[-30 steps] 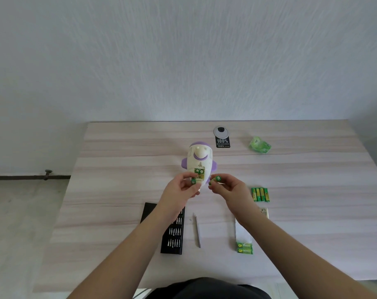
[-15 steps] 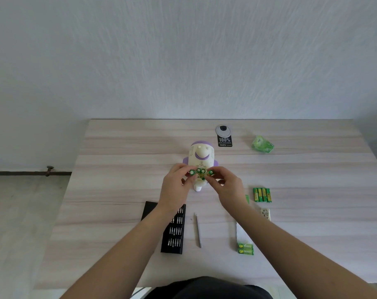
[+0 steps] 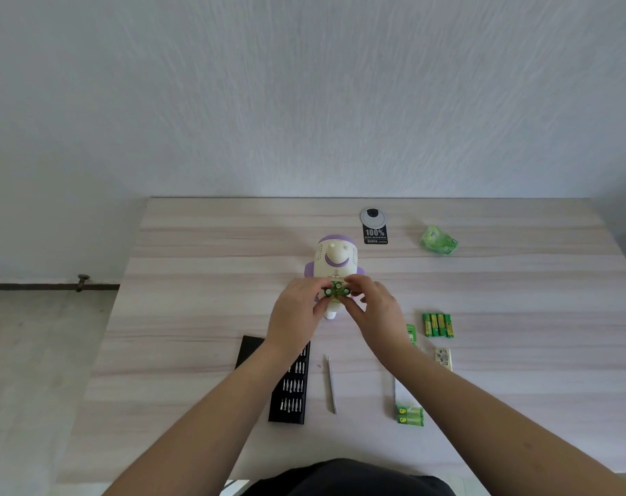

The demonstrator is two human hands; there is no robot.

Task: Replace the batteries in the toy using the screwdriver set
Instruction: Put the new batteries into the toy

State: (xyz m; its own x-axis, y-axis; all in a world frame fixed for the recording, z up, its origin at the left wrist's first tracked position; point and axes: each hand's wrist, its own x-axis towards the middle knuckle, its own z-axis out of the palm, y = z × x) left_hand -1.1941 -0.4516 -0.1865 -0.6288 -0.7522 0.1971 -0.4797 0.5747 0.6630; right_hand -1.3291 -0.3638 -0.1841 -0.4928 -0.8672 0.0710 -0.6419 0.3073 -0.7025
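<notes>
A white and purple toy (image 3: pixel 335 259) lies on its front in the middle of the wooden table (image 3: pixel 204 316), its battery compartment facing up. My left hand (image 3: pixel 297 316) and my right hand (image 3: pixel 374 313) meet over that compartment. Each pinches a green battery (image 3: pixel 336 291) at the opening; more green batteries sit inside. A slim silver screwdriver (image 3: pixel 331 384) lies on the table between my forearms. The black screwdriver bit set (image 3: pixel 290 392) lies open under my left forearm, partly hidden.
Several loose green batteries (image 3: pixel 438 325) lie in a row to the right. Near them are a small white cover (image 3: pixel 443 359), a torn battery pack (image 3: pixel 410 415), a crumpled green wrapper (image 3: pixel 438 240) and a black label (image 3: pixel 375 235) by a round cable port.
Both hands, each with a green battery, have moved away from me and together, from apart in front of the toy to right over its battery compartment.
</notes>
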